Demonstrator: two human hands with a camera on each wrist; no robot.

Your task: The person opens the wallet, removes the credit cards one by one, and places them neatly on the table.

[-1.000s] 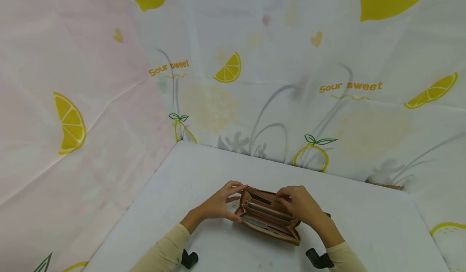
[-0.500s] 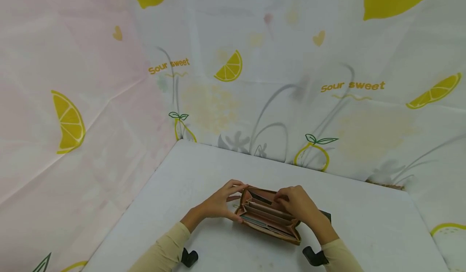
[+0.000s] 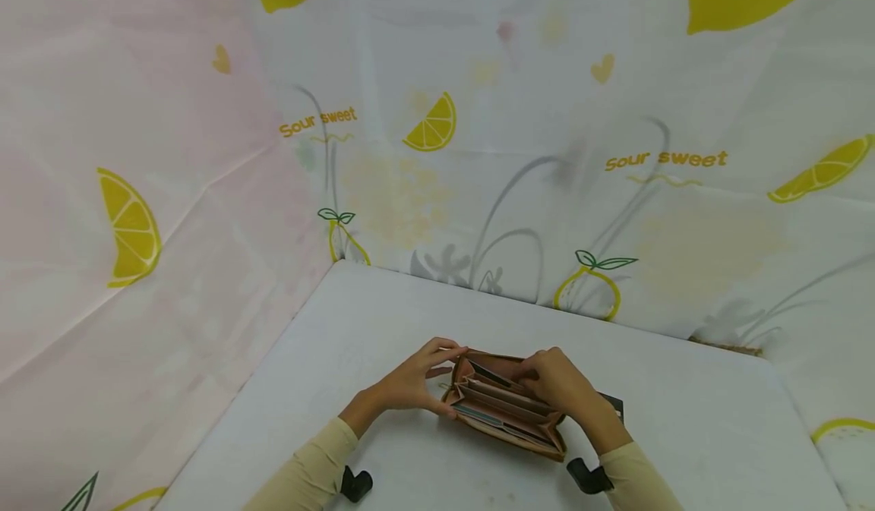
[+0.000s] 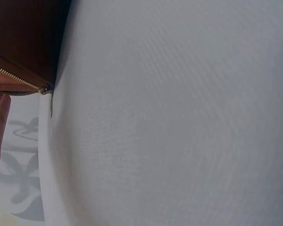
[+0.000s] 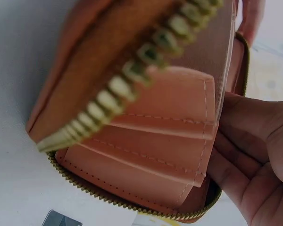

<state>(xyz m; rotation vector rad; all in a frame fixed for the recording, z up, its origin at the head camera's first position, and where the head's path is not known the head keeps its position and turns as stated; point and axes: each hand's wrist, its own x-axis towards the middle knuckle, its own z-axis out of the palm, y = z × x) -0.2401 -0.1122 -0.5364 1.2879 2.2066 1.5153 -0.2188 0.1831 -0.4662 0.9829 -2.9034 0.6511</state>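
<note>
A brown zip-around wallet [image 3: 514,403] lies unzipped and spread on the white table, its tan compartments facing up. My left hand [image 3: 409,380] holds its left end, thumb on the near edge and fingers on the far edge. In the left wrist view, a zipper pull [image 4: 51,104] hangs from the brass zipper beside that end. My right hand [image 3: 562,383] reaches into the back compartment with bent fingers. In the right wrist view, stitched card slots [image 5: 155,127] show, and the divider hides the right fingertips; I cannot tell what they hold. A dark card [image 3: 488,375] shows inside the back compartment.
Behind my right wrist a flat black object [image 3: 614,405] lies on the table [image 3: 383,306]. Black curved pieces [image 3: 357,484] sit by both cuffs. A lemon-print sheet [image 3: 519,116] rises along the table's left and back edges.
My right hand has shifted slightly left and lower in the back compartment, uncovering more of the black object behind the wrist. The left hand keeps its hold on the wallet.
</note>
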